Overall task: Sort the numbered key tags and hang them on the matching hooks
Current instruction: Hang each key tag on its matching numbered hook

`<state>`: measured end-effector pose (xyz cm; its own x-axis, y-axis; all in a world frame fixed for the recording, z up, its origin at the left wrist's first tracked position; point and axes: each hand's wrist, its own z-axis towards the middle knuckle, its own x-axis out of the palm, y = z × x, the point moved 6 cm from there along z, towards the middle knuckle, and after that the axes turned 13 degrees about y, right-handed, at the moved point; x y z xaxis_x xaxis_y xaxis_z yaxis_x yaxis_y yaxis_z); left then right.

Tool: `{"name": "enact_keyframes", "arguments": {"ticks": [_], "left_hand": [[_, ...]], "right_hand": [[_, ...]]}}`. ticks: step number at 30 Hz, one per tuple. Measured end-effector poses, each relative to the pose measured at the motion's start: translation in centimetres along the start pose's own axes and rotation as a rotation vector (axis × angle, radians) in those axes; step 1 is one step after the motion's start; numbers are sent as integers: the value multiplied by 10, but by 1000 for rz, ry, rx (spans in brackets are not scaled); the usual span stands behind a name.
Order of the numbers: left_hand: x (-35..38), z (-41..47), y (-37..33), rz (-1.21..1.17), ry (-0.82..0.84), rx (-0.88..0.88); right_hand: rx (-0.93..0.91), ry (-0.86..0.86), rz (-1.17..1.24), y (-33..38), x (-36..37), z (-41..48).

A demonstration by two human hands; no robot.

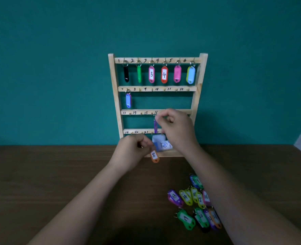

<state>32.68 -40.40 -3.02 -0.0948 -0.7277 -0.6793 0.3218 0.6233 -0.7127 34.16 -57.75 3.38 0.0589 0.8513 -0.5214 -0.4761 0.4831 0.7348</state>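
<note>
Head view: left hand (133,149) pinches orange tag 8 (154,156) just below it, right hand (175,125) pinches a purple tag (155,126) dangling from it; either tag could miss the rack's (114,96) small hooks (140,90).

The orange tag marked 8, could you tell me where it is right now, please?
In the head view the orange tag hangs from the left hand, at the foot of the wooden rack, just left of a white card.
</note>
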Motion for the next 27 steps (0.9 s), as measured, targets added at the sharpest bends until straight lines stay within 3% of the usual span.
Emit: {"name": "enact_keyframes", "arguments": {"ticks": [6,13,21,27], "left_hand": [[-49,0,-4,-98,-62,-8],[-98,6,-21,-52,-141,33],[-134,30,-48,63,-303,81],[-139,51,-66,216,-356,101]], "right_hand": [[-99,-73,12,43,5,54],[-113,-105,10,51,12,82],[-31,-88,37,43,15,92],[-31,-103,-111,40,14,94]]}}
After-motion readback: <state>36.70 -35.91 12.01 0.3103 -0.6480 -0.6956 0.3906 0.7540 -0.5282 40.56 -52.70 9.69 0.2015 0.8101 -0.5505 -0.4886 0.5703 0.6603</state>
